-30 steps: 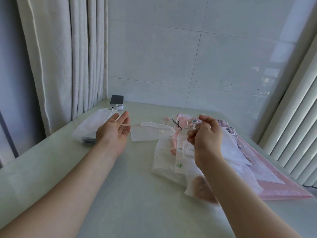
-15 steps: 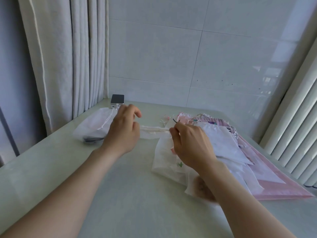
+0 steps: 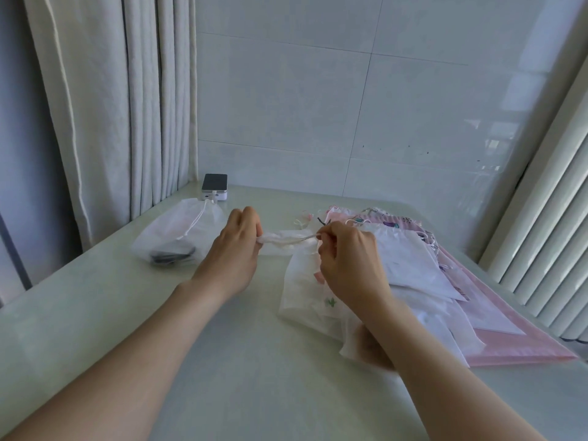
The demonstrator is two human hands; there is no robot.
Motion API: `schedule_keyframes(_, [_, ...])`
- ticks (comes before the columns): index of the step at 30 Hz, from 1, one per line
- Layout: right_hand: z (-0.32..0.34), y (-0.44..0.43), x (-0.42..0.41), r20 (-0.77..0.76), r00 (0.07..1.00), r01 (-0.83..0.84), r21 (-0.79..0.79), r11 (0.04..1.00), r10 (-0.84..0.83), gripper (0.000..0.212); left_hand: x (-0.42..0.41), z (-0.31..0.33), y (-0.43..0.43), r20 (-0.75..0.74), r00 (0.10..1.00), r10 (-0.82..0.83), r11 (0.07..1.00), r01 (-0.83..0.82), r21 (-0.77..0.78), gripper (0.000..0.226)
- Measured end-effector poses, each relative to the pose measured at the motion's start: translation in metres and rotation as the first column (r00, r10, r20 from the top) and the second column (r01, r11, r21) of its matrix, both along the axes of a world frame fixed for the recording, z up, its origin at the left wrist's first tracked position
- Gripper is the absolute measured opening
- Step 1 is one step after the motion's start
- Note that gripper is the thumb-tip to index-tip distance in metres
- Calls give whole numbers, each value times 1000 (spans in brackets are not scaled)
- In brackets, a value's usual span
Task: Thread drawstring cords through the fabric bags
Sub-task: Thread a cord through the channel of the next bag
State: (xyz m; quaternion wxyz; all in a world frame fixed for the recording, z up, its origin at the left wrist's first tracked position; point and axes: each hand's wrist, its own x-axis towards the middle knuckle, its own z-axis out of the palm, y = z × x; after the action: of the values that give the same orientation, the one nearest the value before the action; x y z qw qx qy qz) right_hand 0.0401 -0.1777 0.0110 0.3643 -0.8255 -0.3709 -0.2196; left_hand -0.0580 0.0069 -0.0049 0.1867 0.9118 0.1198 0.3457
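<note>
Fabric bag (image 3: pixel 283 245) bunched between my hands over the tabletop (image 3: pixel 222 361): left hand (image 3: pixel 235 249) pinches its gathered hem to hold the channel taut, right hand (image 3: pixel 346 259) pinches the drawstring cord (image 3: pixel 305 238), ready to feed straight through.

Soft daylight w/ glare on wall tiles (image 3: pixel 496 141) (right side), edges bent, pic sharp
</note>
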Motion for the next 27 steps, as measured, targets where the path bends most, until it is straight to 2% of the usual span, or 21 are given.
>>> schedule_keyframes(3, [-1,1,-4,47,998,-35,8,999,35,25,2,-2,1,-29,1000,6,1000,-6,-15,21])
schedule_keyframes(6, [-1,3,-7,19,999,-29,-56,998,30,16,2,-1,1,-74,995,63,997,-67,-45,24])
schedule_keyframes(9, [0,1,-9,5,999,45,-122,992,-45,24,0,0,-3,-157,977,144,988,-151,-30,24])
schedule_keyframes(14, [5,0,-11,17,988,153,-139,978,-152,36,-2,4,-3,-224,953,202,974,-220,-54,19])
schedule_keyframes(21, [7,1,-11,22,979,202,-87,975,-201,57,-7,14,-3,-241,959,146,964,-193,-182,31])
schedule_keyframes(24, [8,-1,-10,15,975,223,-108,969,-223,58,-7,16,-4,-266,953,144,966,-193,-172,38])
schedule_keyframes(27, [9,-3,-9,12,965,260,-125,957,-261,54,-8,17,-4,-249,950,188,965,-225,-132,35])
